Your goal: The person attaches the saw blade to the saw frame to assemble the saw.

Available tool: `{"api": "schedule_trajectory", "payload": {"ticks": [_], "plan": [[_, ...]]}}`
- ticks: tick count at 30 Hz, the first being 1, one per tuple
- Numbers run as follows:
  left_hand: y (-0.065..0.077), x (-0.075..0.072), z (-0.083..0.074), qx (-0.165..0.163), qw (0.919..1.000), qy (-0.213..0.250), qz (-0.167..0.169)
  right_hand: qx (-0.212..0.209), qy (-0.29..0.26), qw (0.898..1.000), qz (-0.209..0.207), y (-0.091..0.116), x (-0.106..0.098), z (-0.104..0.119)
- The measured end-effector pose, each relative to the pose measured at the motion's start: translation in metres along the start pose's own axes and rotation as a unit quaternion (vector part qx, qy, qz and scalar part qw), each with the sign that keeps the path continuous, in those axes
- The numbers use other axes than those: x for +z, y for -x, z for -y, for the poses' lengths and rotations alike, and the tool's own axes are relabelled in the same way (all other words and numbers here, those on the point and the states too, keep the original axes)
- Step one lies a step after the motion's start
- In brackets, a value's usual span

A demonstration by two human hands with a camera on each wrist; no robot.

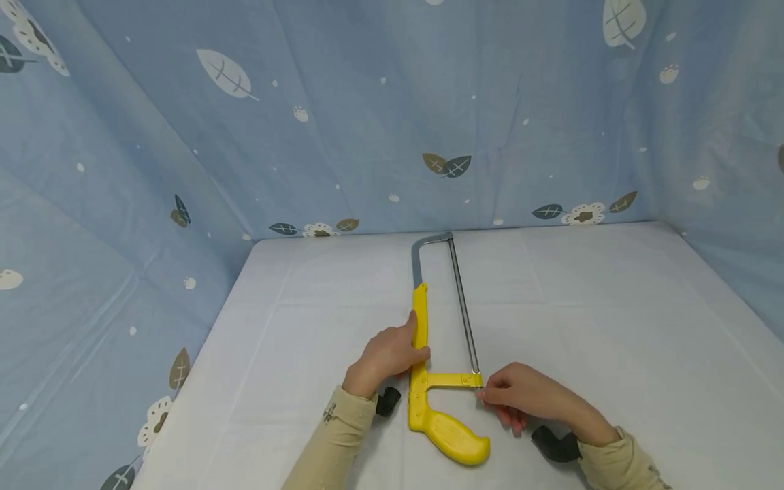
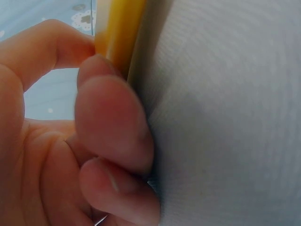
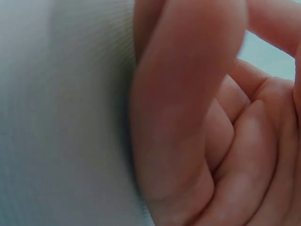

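A hacksaw (image 1: 450,435) with a yellow handle and grey front frame lies on the white-covered table, its blade (image 1: 463,306) side facing right. My left hand (image 1: 387,352) holds the yellow frame bar from the left, thumb and fingers around it. In the left wrist view the bar (image 2: 120,35) shows between the thumb and fingers, close against the cloth. At the near end of the blade, my right hand (image 1: 529,393) pinches the small tension nut beside the yellow crosspiece (image 1: 450,380). Curled fingers (image 3: 174,108) fill the right wrist view and hide the nut there.
A white cloth (image 1: 588,299) covers the table. Blue curtains (image 1: 367,136) with leaf and flower prints hang behind it and along both sides. Black wrist-worn pieces (image 1: 556,444) sit below each hand, by the beige sleeves.
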State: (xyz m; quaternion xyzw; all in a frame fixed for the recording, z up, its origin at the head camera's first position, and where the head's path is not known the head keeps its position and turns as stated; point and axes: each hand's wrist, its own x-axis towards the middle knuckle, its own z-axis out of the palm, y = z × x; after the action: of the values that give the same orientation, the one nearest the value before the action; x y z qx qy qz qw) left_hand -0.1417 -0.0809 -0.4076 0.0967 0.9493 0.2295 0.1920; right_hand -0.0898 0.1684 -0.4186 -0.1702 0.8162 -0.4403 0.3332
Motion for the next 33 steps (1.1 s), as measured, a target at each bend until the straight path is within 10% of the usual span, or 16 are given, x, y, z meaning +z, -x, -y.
{"api": "schedule_trajectory", "payload": {"ticks": [33], "plan": [[-0.0005, 0.0009, -0.0002, -0.004, 1.0, 0.001, -0.001, 0.025, -0.015, 0.999, -0.027, -0.0021, 0.0021, 0.0001]]}}
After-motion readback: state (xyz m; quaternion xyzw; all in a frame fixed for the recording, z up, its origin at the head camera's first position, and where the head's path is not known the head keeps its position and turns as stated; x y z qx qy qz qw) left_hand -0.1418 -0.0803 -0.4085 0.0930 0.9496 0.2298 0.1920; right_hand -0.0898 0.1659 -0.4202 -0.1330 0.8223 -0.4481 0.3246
